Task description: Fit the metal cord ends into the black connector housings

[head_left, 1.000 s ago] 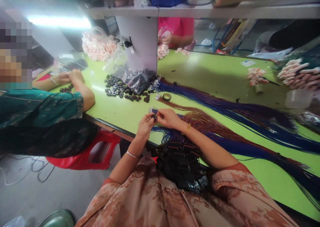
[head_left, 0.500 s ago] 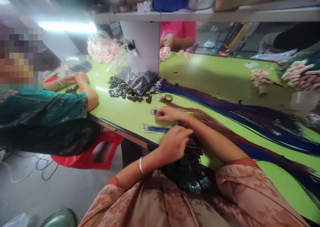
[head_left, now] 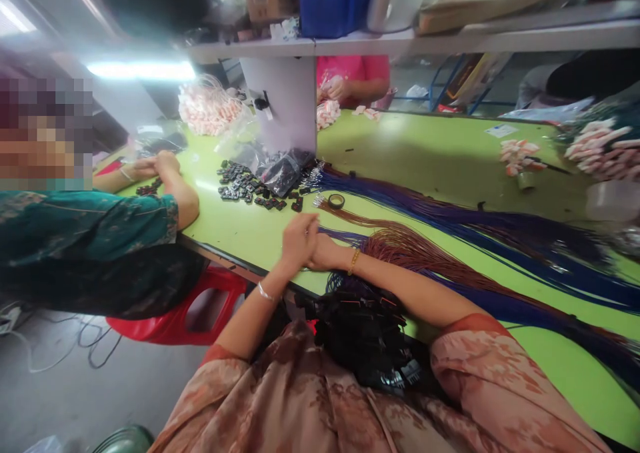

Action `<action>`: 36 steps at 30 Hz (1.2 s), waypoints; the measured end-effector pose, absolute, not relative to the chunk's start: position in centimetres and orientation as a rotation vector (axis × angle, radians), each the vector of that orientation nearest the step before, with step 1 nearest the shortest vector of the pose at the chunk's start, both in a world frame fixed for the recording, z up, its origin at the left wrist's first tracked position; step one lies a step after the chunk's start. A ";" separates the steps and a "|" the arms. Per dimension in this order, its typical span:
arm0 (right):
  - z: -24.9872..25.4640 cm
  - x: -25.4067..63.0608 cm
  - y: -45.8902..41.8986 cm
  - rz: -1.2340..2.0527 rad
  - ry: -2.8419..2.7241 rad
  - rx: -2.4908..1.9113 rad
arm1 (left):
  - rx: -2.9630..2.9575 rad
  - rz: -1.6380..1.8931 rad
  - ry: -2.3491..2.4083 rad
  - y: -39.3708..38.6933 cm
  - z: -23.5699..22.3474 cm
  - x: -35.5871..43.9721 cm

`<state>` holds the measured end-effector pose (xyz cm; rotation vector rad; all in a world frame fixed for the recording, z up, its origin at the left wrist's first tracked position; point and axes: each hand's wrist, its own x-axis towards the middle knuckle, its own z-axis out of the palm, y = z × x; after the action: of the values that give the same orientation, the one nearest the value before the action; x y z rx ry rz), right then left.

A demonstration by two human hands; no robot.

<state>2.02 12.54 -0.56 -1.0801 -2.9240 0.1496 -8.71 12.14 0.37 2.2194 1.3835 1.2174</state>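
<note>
Green tabletop (head_left: 415, 138), beneath a shelf (head_left: 450, 42). Left hand (head_left: 299, 241): fingers curled together, meeting the other hand; whether they pinch anything, cannot tell. Right hand (head_left: 326, 252): fingers mostly hidden behind the left. Blue wires (head_left: 336, 234): ends just beside the fingers. Brown wires (head_left: 410, 243): beyond the right wrist. Tape roll (head_left: 336, 201): past the fingertips. Black connectors (head_left: 243, 185): farther from the fingers, loosely piled beside a plastic bag (head_left: 283, 172). Black pieces (head_left: 367, 330): bunched nearer the body than the fingers.
</note>
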 end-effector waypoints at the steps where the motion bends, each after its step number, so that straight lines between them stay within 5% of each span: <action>1: -0.5 2.1 12.6 0.191 -2.920 -1.091 | 2.189 1.186 1.501 14.3 -0.1 -9.7; 8: -0.6 3.7 13.5 0.722 -2.588 -1.035 | 2.237 0.811 1.696 21.9 -3.2 -12.9; 15: -2.2 4.0 14.5 1.219 -1.950 -1.003 | 2.159 0.995 1.695 20.6 -4.0 -13.6; 23: -1.4 4.1 15.2 1.224 -1.627 -0.992 | 1.398 1.319 1.363 18.1 -2.7 -16.3; 36: -0.2 4.7 14.5 1.110 -1.648 -1.038 | 0.761 1.189 0.928 12.4 -1.7 -14.1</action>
<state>4.65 14.49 -0.18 -1.0378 -1.6478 1.1103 -14.11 12.42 -1.74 0.7612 0.9280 1.1887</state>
